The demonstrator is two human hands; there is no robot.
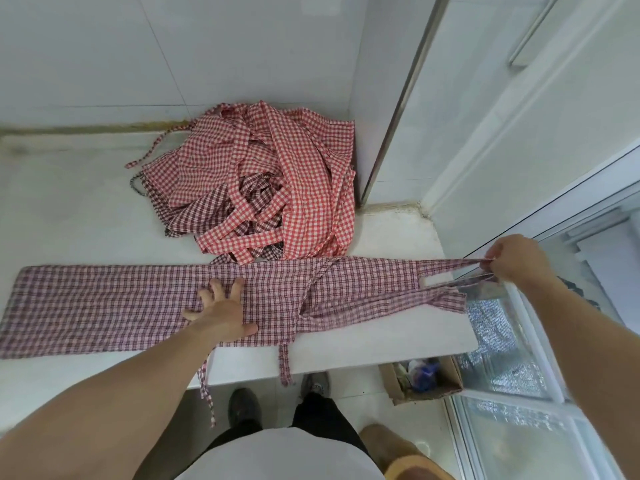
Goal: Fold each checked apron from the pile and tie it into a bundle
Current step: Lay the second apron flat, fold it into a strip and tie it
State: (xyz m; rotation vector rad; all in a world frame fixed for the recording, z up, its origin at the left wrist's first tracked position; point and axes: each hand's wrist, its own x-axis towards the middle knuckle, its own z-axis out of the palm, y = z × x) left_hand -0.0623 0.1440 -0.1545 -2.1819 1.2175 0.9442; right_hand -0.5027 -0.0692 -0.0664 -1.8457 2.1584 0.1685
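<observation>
A dark-checked apron, folded into a long narrow band, lies flat along the front edge of the white worktop; its left end reaches the worktop's left side and its right end passes just beyond the right edge. Two of its ties hang over the front edge, one near the middle and one further left, under my forearm. My left hand rests palm-down on the middle of the band, fingers spread and straight, pressing the cloth onto the surface. My right hand is out past the worktop's right edge, fingers curled and pinching the apron's straps, which run taut from the band's right end to the hand. A second strip of the same cloth lies loose just in front of those straps, near the front right corner. The two hands are well apart. Behind the band, towards the back right corner, sits the pile of aprons, red-checked and darker ones tangled with their ties, its front touching the band's far side. To the right stands a glass-fronted cabinet, and a cardboard box sits on the floor beside the worktop's front right corner. My shoes show below the front edge.
</observation>
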